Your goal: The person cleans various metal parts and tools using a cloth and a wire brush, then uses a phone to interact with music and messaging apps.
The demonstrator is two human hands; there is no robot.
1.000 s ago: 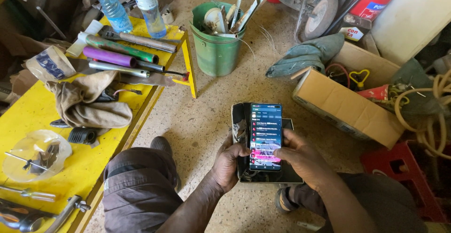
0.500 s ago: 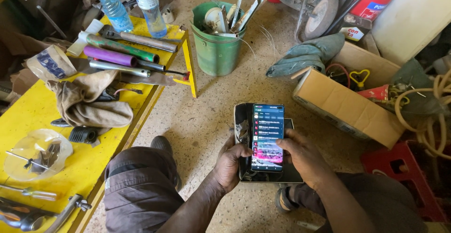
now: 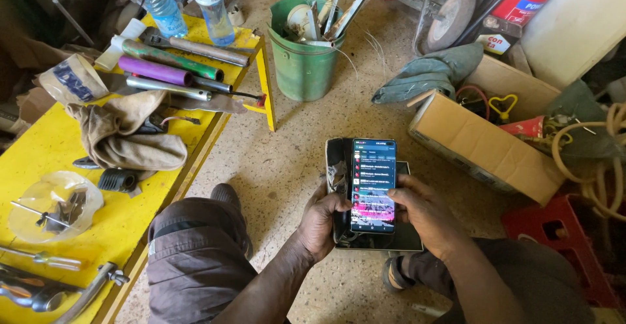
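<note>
I hold a smartphone (image 3: 373, 184) with a lit screen in a dark flip case, over a dark flat slab (image 3: 409, 236) beneath it. My left hand (image 3: 321, 223) grips the case's left edge from below. My right hand (image 3: 424, 213) wraps the phone's right side, thumb resting on the lower screen. Both knees in brown trousers (image 3: 195, 259) show below, above a speckled concrete floor.
A yellow workbench (image 3: 98, 226) at left carries pipes, a tan cloth (image 3: 124, 135), two plastic bottles (image 3: 208, 1), a screwdriver and wrenches. A green bucket (image 3: 301, 63) of tools stands ahead. An open cardboard box (image 3: 486, 144), red crate (image 3: 557, 232) and coiled rope lie right.
The view has shifted slightly; the phone sits a little further right and its screen content has scrolled. My hands keep the same grip.
</note>
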